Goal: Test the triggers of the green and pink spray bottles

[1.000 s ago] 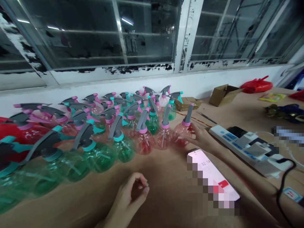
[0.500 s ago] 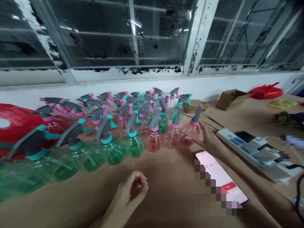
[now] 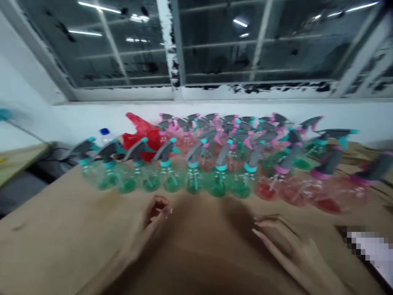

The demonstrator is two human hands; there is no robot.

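Several spray bottles stand in rows on a tan paper-covered table [image 3: 46, 200]. Green-tinted bottles with teal collars [image 3: 194, 182] fill the left and middle of the front row, and pink-tinted ones with pink collars [image 3: 291, 192] stand at the right. Grey trigger heads hide the rows behind. My left hand [image 3: 152, 219] is curled and holds nothing, a little in front of the green bottles and apart from them. My right hand [image 3: 284, 241] rests on the table with its fingers apart, nearest the pink bottles but not touching them. The picture is blurred.
A red plastic bag [image 3: 141, 135] and a blue-capped bottle [image 3: 105, 137] stand behind the left end of the rows. A white wall and a paint-chipped window rise behind. A pixelated phone [image 3: 371, 248] lies at the right edge. The table's left edge drops away.
The view has swung left. My right hand has left the pink bottle and moved to the table's front. The power strip and box have left view, and the phone is mostly out of view.
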